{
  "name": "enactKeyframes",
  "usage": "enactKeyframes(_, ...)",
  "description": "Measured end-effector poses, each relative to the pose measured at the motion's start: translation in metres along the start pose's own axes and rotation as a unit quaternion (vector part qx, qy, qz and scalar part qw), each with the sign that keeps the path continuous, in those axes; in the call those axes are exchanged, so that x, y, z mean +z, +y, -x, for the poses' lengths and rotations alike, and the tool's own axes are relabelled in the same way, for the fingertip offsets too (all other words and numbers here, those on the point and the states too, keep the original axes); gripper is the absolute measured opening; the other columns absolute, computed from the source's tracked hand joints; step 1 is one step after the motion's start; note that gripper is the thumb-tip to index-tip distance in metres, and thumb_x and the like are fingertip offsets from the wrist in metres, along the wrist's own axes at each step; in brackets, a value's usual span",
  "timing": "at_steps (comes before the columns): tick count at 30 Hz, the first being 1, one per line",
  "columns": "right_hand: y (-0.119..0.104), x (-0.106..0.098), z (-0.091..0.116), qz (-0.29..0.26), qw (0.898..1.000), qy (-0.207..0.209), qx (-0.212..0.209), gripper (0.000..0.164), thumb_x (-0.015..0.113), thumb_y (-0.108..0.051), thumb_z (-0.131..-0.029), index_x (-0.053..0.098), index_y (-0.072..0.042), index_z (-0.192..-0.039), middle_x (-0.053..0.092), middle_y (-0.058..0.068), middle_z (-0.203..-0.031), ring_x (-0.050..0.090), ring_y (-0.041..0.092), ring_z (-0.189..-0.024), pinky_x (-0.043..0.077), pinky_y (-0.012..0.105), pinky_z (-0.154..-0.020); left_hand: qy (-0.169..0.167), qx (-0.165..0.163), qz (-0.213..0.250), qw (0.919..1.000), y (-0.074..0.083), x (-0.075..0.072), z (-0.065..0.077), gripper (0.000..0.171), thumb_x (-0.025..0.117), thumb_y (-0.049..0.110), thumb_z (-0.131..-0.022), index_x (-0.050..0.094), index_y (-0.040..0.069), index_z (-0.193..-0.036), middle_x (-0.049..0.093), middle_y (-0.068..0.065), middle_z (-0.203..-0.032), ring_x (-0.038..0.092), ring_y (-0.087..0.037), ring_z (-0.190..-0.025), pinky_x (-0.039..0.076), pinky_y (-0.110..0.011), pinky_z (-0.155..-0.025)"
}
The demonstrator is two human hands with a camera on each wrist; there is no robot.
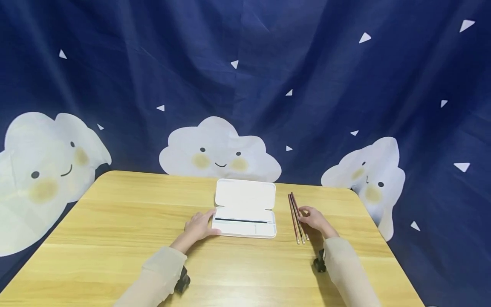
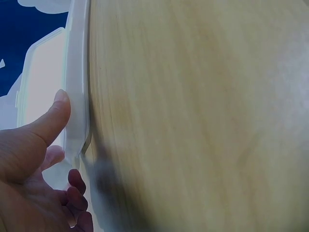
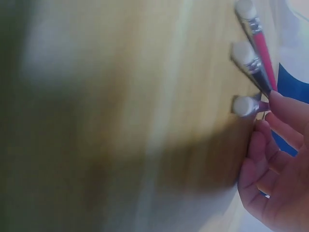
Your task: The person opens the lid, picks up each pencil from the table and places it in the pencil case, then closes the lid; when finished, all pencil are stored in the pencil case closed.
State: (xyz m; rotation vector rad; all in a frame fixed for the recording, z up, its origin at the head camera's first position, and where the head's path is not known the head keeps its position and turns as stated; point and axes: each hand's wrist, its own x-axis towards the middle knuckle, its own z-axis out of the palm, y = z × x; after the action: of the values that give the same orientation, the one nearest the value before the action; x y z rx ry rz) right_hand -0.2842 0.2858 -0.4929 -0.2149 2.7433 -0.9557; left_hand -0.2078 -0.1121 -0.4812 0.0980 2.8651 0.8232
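Note:
An open white pencil case (image 1: 235, 228) lies on the table with its lid (image 1: 245, 194) tilted back. Inside it runs one dark pencil (image 1: 241, 220) lengthwise. My left hand (image 1: 198, 226) holds the case's left end, the thumb (image 2: 57, 113) at its front edge. To the right of the case, three pencils with white erasers lie side by side, their eraser ends towards me. My right hand (image 1: 315, 219) pinches the rightmost pencil (image 3: 245, 106) between thumb and fingers. Beside it are a black pencil (image 3: 256, 72) and a red pencil (image 3: 262, 50).
The wooden table (image 1: 245, 273) has its far edge just behind the case lid. A dark blue curtain (image 1: 245, 94) with smiling clouds hangs behind it. Each wrist carries a small black camera.

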Motion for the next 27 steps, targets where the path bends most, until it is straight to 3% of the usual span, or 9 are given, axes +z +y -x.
enactKeyframes(1, 0.018, 0.003, -0.011, -0.017, 1.0, 0.002, -0.026, 0.046, 0.064, -0.023, -0.084, 0.053, -0.001, -0.124, 0.061, 0.017, -0.091, 0.057, 0.026, -0.079, 0.046, 0.037, -0.067, 0.001, 0.0, 0.0, 1.0, 0.0, 0.0, 0.0, 0.075, 0.075, 0.036, -0.071, 0.043, 0.013, -0.135, 0.046, -0.026, -0.126, 0.041, -0.041, -0.114, 0.035, -0.056, -0.083)
enactKeyframes(4, 0.037, 0.006, -0.024, -0.018, 0.999, 0.002, -0.043, 0.048, 0.065, -0.025, -0.083, 0.053, -0.002, -0.123, 0.061, 0.016, -0.087, 0.057, 0.024, -0.074, 0.046, 0.035, -0.063, 0.001, 0.004, -0.001, 1.0, 0.0, 0.0, -0.001, 0.075, 0.075, 0.036, -0.072, 0.043, 0.013, -0.135, 0.046, -0.026, -0.125, 0.042, -0.041, -0.113, 0.035, -0.055, -0.083)
enactKeyframes(7, 0.024, 0.005, -0.018, -0.008, 1.0, 0.013, -0.019, 0.044, 0.064, -0.017, -0.083, 0.053, 0.001, -0.122, 0.061, 0.018, -0.088, 0.057, 0.025, -0.074, 0.047, 0.036, -0.064, 0.0, 0.007, -0.004, 1.0, 0.0, 0.0, -0.001, 0.075, 0.074, 0.037, -0.072, 0.043, 0.013, -0.135, 0.046, -0.027, -0.125, 0.042, -0.041, -0.114, 0.035, -0.056, -0.083)
enactKeyframes(8, 0.005, 0.003, -0.007, 0.011, 1.0, 0.012, 0.006, 0.044, 0.063, -0.01, -0.083, 0.051, 0.007, -0.121, 0.06, 0.022, -0.09, 0.058, 0.028, -0.077, 0.047, 0.038, -0.066, 0.0, 0.006, -0.006, 1.0, 0.0, 0.0, -0.001, 0.075, 0.074, 0.037, -0.072, 0.043, 0.013, -0.135, 0.046, -0.026, -0.125, 0.042, -0.041, -0.114, 0.035, -0.056, -0.083)
enactKeyframes(12, -0.015, 0.001, 0.007, 0.031, 0.999, 0.029, 0.015, 0.042, 0.062, -0.004, -0.081, 0.051, 0.011, -0.118, 0.06, 0.023, -0.091, 0.058, 0.029, -0.077, 0.048, 0.039, -0.069, 0.0, 0.003, -0.011, 0.9999, -0.001, 0.0, 0.0, 0.075, 0.074, 0.037, -0.072, 0.043, 0.013, -0.135, 0.047, -0.025, -0.125, 0.042, -0.04, -0.113, 0.036, -0.057, -0.082)
enactKeyframes(18, -0.012, 0.003, -0.001, 0.029, 0.998, 0.028, 0.051, 0.049, 0.068, -0.003, -0.075, 0.052, 0.007, -0.12, 0.061, 0.024, -0.094, 0.059, 0.032, -0.081, 0.048, 0.042, -0.071, -0.002, 0.001, -0.008, 1.0, -0.001, 0.0, 0.0, 0.075, 0.075, 0.037, -0.072, 0.043, 0.013, -0.136, 0.046, -0.026, -0.126, 0.041, -0.041, -0.114, 0.034, -0.058, -0.084)
enactKeyframes(23, 0.01, 0.007, -0.015, 0.02, 0.999, 0.031, 0.014, 0.05, 0.068, -0.005, -0.072, 0.054, 0.001, -0.12, 0.061, 0.02, -0.09, 0.059, 0.027, -0.075, 0.049, 0.035, -0.063, -0.001, 0.0, -0.01, 1.0, -0.001, 0.0, -0.001, 0.075, 0.075, 0.038, -0.071, 0.043, 0.013, -0.135, 0.047, -0.026, -0.123, 0.043, -0.039, -0.112, 0.035, -0.055, -0.083)
enactKeyframes(27, -0.005, 0.005, -0.005, -0.012, 0.998, 0.028, 0.046, 0.05, 0.061, 0.002, -0.073, 0.05, 0.007, -0.121, 0.06, 0.025, -0.093, 0.06, 0.031, -0.077, 0.05, 0.038, -0.065, -0.002, -0.001, -0.011, 0.9999, -0.001, 0.0, -0.001, 0.075, 0.074, 0.038, -0.071, 0.043, 0.014, -0.135, 0.047, -0.026, -0.123, 0.042, -0.04, -0.112, 0.035, -0.056, -0.083)
